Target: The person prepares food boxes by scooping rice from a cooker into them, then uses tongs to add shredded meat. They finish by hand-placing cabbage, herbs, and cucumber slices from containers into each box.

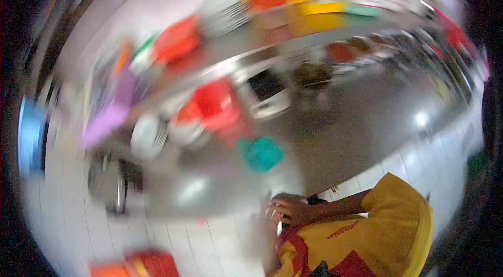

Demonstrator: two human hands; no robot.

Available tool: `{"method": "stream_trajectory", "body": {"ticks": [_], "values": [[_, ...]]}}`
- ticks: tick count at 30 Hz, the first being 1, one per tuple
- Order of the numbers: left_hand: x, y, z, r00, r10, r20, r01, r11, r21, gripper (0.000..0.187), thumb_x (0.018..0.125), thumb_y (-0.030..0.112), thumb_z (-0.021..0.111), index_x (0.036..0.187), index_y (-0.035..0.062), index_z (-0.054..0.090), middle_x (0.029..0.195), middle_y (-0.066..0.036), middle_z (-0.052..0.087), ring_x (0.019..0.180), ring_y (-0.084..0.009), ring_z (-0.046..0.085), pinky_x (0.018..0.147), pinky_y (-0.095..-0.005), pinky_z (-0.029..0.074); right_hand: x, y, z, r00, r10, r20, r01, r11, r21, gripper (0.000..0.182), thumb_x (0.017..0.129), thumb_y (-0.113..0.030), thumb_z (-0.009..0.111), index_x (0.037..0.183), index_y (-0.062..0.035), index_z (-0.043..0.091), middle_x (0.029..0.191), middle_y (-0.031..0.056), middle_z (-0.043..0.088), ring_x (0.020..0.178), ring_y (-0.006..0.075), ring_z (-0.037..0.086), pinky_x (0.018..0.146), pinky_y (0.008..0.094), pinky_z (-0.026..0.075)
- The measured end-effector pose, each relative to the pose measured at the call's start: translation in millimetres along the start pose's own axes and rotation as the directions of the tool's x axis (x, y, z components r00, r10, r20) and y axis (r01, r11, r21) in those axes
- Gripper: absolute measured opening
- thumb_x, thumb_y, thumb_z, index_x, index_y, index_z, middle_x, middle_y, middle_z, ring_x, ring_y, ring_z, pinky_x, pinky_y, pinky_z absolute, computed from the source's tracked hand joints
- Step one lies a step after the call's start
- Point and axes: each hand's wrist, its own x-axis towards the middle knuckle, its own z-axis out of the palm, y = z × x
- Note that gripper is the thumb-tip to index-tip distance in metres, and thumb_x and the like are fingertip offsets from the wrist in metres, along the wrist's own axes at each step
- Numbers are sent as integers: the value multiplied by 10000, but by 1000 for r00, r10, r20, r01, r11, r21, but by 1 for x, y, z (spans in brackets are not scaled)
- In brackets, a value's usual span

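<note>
My right hand (291, 211) reaches in from the right out of a yellow sleeve, its fingers curled and closed at the table's near edge. Small white patches show between the fingers, too blurred to name. My left hand (270, 219) is close against it, smeared by motion, with its fingers mostly hidden. On the metal table (367, 120) just beyond both hands lies a teal, crumpled-looking item (261, 154).
Farther back on the table are a red container (217, 104), white bowls (149, 135) and a white weighing scale (267, 91) with a dark top. A shelf above bears stacked plates (225, 12) and yellow containers (319, 7). Red and orange items (136, 265) are at the bottom left.
</note>
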Motion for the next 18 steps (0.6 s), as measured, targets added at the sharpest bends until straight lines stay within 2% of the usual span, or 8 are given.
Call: {"method": "stream_trajectory", "body": {"ticks": [1, 3, 5, 8, 10, 11, 13, 18], "values": [[-22, 22, 18, 973, 57, 223, -116, 958, 261, 685, 893, 578, 363, 1291, 28, 457, 1158, -192, 534, 1057, -331, 531, 960, -449, 406, 15, -2, 4, 986, -121, 113, 113, 991, 78, 490, 863, -307, 564, 1279, -73, 454, 1261, 195, 458, 1206, 353, 420, 983, 462, 367], [-8, -2, -118, 935, -50, -351, 213, 871, 443, 597, 905, 515, 425, 1273, 48, 479, 1094, -135, 580, 1028, -293, 561, 925, -405, 435, 52, -38, 17, 830, -205, 518, -7, 926, 377, 435, 833, -271, 608, 1203, -64, 510, 1163, 183, 535, 1087, 328, 520, 918, 413, 426], [-94, -1, -120, 843, 491, -221, -185, 650, 737, 543, 904, 475, 466, 1240, 51, 505, 1081, -111, 601, 1026, -275, 568, 897, -394, 441, 67, -52, 56, 682, -327, 654, 45, 912, 409, 413, 800, -225, 649, 1153, -38, 543, 1069, 168, 592, 963, 319, 586, 862, 391, 460], [-186, -3, -157, 526, 783, -333, 13, 384, 923, 524, 888, 456, 479, 1238, 68, 491, 1093, -166, 603, 1010, -291, 578, 872, -392, 443, 80, -111, 114, 633, -359, 685, 250, 933, 258, 341, 803, -205, 643, 1075, -14, 570, 964, 175, 619, 870, 320, 609, 787, 402, 481], [-237, -36, -204, 558, 801, -218, 298, 52, 953, 541, 871, 500, 475, 1207, 78, 511, 1022, -187, 608, 996, -334, 574, 848, -435, 444, 41, -90, 193, 684, -303, 664, 81, 935, 344, 322, 797, -206, 648, 1059, -30, 584, 934, 169, 629, 840, 314, 617, 744, 392, 488], [-272, -48, -220, 437, 850, -295, 328, 155, 932, 541, 871, 500, 475, 1207, 78, 511, 1022, -187, 608, 996, -334, 574, 848, -435, 444, 20, -60, 243, 681, -181, 710, -126, 925, 358, 375, 770, -209, 679, 1098, -53, 587, 964, 160, 635, 846, 314, 621, 730, 364, 493], [-337, -81, -236, 630, 626, -460, 442, 198, 875, 597, 853, 546, 471, 1220, 76, 500, 1035, -202, 595, 999, -346, 566, 847, -452, 438, -28, 21, 329, 609, 41, 792, -386, 888, 251, 302, 816, -254, 609, 1060, -76, 595, 915, 138, 647, 808, 290, 627, 695, 386, 486], [-405, 8, -119, 384, 648, -658, 492, 459, 740, 604, 850, 542, 483, 1229, 71, 494, 1026, -198, 584, 992, -340, 563, 849, -456, 425, 42, 34, 280, 148, 276, 950, 132, 946, -295, 312, 841, -301, 548, 1032, -64, 613, 934, 150, 647, 838, 308, 624, 722, 416, 482]]}}
